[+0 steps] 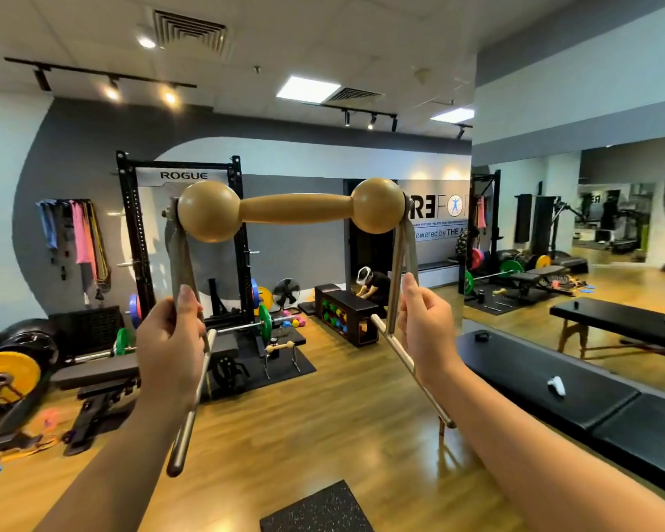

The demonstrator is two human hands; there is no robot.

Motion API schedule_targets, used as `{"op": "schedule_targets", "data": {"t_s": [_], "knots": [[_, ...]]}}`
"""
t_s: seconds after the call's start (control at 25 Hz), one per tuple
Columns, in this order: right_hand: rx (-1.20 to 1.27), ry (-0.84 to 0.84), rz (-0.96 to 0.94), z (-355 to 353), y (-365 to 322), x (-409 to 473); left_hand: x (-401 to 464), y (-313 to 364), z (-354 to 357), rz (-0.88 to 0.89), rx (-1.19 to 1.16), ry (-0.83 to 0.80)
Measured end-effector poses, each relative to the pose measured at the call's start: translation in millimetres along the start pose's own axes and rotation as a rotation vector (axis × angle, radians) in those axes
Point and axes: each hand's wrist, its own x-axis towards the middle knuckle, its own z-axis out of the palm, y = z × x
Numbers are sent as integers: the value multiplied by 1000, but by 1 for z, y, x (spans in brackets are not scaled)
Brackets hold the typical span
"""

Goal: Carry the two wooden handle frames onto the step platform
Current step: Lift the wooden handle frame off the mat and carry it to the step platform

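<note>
**Handle frame held up in a gym**

The room was a gym with a pale ceiling, gray-and-white walls and a wooden floor [323, 428]. A wide mirror [576, 232] covered the right wall. Against the far wall stood a black rack [131, 240] with the word ROGUE across its top, and a barbell [246, 326] with green plates lay low in front of it. At the right edge, close to the camera, ran a long black padded bench [534, 382], with a small white object resting on it. Further back on the floor sat a dark cabinet [346, 314] holding colored weights, and a person crouched just behind it. A dark speckled mat [315, 508] lay on the floor at the bottom of the view.

The first handle frame [292, 209] was up in the air at the center of the view, clear of the floor. Its wooden bar ran level, with a round wooden ball at each end, and metal legs hung from each ball down to straight foot bars that angled toward the camera. The left hand [169, 339] was closed around the left leg, fingers wrapped tight and thumb up along the metal. The right hand [425, 328] gripped the right leg the same way.

The second handle frame [279, 353] stood on a black floor mat near the rack, well apart from both hands.
</note>
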Motion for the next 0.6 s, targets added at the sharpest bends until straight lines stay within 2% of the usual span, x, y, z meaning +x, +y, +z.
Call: {"op": "schedule_targets", "data": {"t_s": [0.12,0.4,0.6], "knots": [[-63,-5,-37,-39,12,30,-9,-20,51,7,-4,32],[-110,11,21,-115,52,110,-6,-81,145,16,122,14],[-112,-7,9,-140,96,179,22,-125,206,18,134,51]]}}
